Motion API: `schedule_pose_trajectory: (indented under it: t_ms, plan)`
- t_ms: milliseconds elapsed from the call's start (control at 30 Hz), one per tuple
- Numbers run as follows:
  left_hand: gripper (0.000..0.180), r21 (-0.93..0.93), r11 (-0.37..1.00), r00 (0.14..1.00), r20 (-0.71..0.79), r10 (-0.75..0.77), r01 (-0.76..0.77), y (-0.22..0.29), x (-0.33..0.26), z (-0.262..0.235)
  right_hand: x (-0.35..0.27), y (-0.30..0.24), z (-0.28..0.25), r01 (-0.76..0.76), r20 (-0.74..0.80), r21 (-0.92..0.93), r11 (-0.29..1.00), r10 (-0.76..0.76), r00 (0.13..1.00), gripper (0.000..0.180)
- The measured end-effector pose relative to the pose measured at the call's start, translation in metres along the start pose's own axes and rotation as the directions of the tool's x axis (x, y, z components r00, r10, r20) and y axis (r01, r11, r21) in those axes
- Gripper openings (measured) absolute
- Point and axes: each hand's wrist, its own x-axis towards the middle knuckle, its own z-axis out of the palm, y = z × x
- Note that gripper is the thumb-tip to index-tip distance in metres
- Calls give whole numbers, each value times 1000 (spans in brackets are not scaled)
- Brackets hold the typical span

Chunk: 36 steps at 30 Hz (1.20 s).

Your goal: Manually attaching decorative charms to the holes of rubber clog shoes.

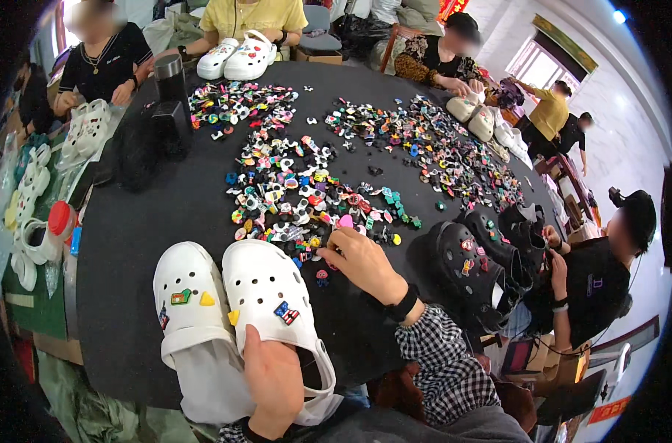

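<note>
Now we press left hand [273, 380] on heel of right-side white clog [273, 295], fingers curled loosely over its strap. Second white clog [188, 299] touching beside it, both at near edge of black bench [144, 221]. Right hand [362, 262] reaches into charm pile [306, 199], fingers pinched among charms; whether they hold one, we cannot tell.

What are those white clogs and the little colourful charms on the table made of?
The white clogs look like moulded foam or soft plastic: smooth, matte, one-piece, with punched round holes. The charms seem to be soft rubber or plastic, flat moulded shapes in bright solid colours, though they are too small to be sure. The table is covered in black, matte cloth-like material.
</note>
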Motion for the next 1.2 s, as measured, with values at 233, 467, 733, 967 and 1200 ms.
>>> schedule_pose_trajectory:
  t_ms: [233,467,733,967,1200]
  plan:
    - [53,21,1000,1000,-26,2,-2,-2,1,-2,-7,2,1,-46,-81,4,999,46,996,8]
    - [54,17,1000,1000,-28,9,-8,-5,1,-10,-4,1,-1,-83,-95,18,996,84,992,6]
    - [53,41,999,998,-57,-4,6,-3,0,-12,-2,1,-3,-63,-145,95,993,77,986,9]
    - [32,-283,954,928,-320,-190,98,7,-6,7,-4,9,-3,-63,-65,175,983,75,995,10]
    - [33,-193,978,948,-286,-136,82,9,-7,12,-2,8,2,-11,-71,184,983,25,997,14]
